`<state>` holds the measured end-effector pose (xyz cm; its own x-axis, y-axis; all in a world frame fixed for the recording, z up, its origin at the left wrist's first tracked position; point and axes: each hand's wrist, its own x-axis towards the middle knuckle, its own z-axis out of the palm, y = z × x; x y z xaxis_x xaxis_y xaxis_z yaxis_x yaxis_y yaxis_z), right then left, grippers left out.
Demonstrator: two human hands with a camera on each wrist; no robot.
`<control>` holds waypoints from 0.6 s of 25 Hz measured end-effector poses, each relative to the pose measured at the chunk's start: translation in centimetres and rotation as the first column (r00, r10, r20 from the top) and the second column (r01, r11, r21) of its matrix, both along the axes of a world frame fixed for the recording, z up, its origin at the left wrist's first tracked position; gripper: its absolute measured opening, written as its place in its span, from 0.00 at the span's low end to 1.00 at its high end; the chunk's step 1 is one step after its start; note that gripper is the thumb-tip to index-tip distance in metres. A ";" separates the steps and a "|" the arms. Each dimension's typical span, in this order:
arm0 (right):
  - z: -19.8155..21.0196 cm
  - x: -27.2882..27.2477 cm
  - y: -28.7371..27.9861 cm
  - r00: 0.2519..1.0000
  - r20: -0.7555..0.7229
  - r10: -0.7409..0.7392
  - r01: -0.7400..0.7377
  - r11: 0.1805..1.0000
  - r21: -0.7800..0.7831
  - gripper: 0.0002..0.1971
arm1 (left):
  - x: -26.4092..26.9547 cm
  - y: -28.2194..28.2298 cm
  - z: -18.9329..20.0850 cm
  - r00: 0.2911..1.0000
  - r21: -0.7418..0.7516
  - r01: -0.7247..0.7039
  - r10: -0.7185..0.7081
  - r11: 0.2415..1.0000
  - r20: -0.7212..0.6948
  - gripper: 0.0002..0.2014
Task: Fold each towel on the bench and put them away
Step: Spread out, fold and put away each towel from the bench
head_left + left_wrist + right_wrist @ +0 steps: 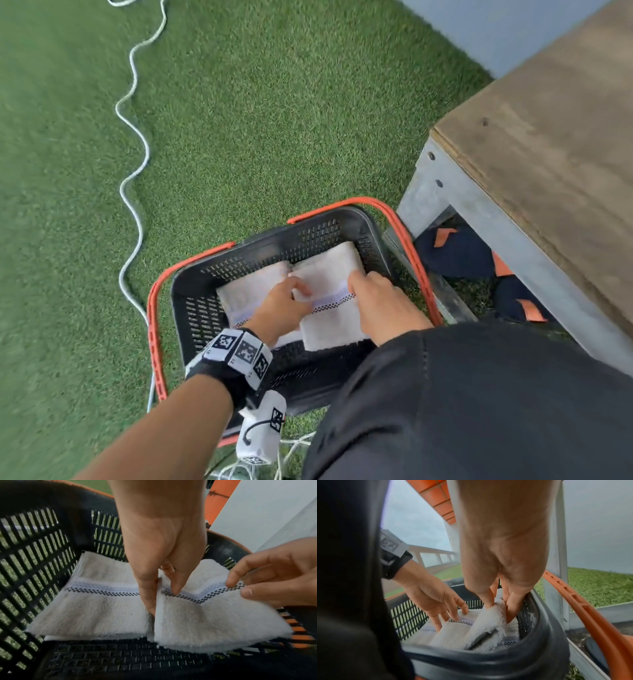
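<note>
I am bent over the black basket (191,287) on the grass, with the desk (548,144) off at my 2 o'clock, its visible top bare. Two folded towels sit side by side in the basket: the left towel (246,287) lies flat on the floor, and the right towel (329,274) is the one I am setting down, its striped band running from 9 to 3 o'clock across me. My left hand (284,305) pinches that towel's left edge, the thumb slipped down between the two towels and the fingers on top. My right hand (380,305) grips its right edge, thumb on one face and fingers on the other, hard by the basket wall at 3 o'clock. The towel sags between both hands, its right side raised above the left. I judge the next move is to lower the right side until the towel lies level beside its neighbour, then draw both hands straight up; the right hand has the least room against the wall.
</note>
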<state>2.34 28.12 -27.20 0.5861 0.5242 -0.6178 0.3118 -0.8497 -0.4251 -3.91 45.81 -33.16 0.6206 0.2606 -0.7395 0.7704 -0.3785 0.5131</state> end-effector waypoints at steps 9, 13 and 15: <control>-1.8 -0.2 0.8 0.993 0.045 0.111 -0.108 0.992 -0.065 0.31 | 1.3 -0.7 -1.3 0.997 -0.022 -0.075 0.075 0.997 0.032 0.25; -3.9 -0.8 0.9 0.990 0.019 0.137 -0.135 0.987 -0.093 0.31 | 1.1 -1.2 -1.3 0.993 0.253 0.031 -0.058 0.967 0.098 0.20; -4.8 -1.2 0.7 0.986 0.064 0.151 -0.142 0.981 -0.131 0.28 | 0.8 -1.3 -1.4 0.984 0.329 0.025 -0.081 0.944 0.158 0.18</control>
